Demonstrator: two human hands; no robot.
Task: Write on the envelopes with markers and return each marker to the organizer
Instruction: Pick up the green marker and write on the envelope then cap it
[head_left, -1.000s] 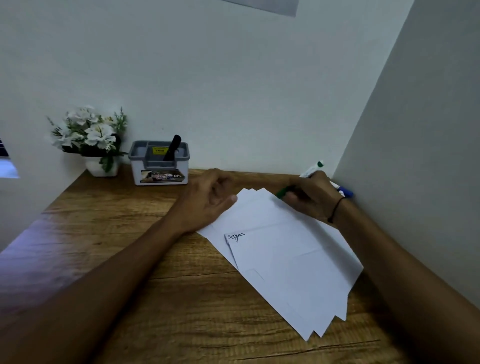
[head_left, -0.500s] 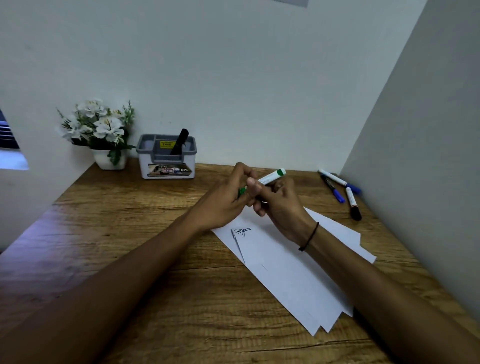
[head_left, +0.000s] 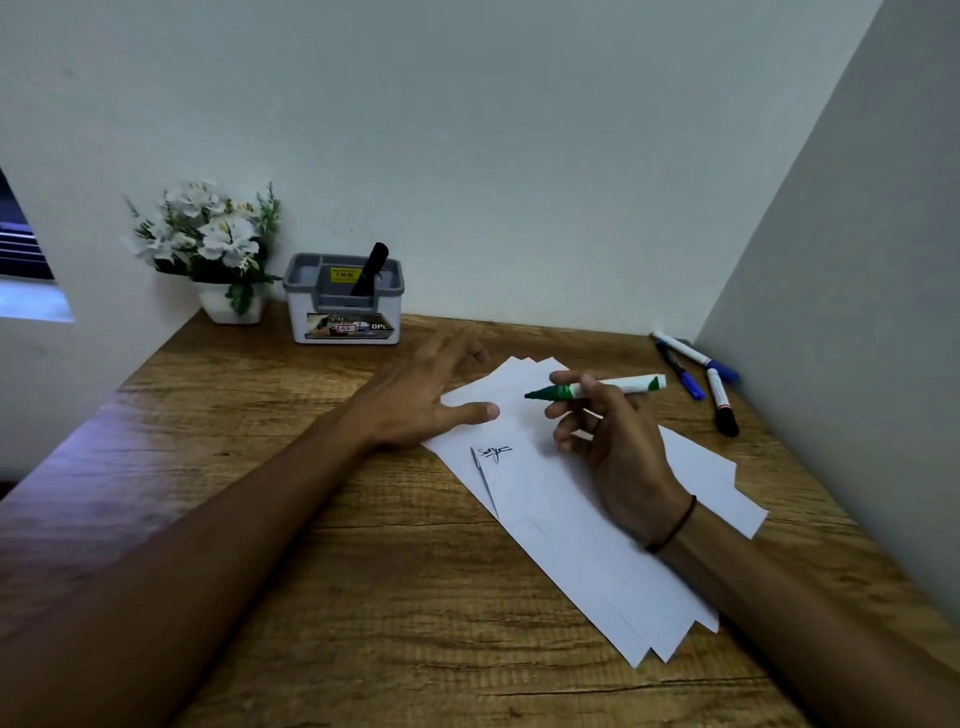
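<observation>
Right hand (head_left: 618, 447) pinching a white-barrelled green marker (head_left: 597, 388), tip bared and aimed left, raised just over the fanned stack of white paper envelopes (head_left: 571, 509). Left hand (head_left: 426, 395) spread flat, pressing the stack's far-left corner. Probably about to write: next, lowering the tip onto blank paper. One black scribble already there. Grey-rimmed white plastic organizer (head_left: 344, 306) well behind, holding one black marker (head_left: 370, 269).

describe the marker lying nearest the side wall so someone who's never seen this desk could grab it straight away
Start at the wooden desk and go to its far right corner, where the grey side wall meets it. Three loose markers lie there. The one wanted is the white marker with a blue cap, closest to the wall; unlike the dark slim blue-tipped pen and the black-capped white marker beside it, its cap is blue.
</observation>
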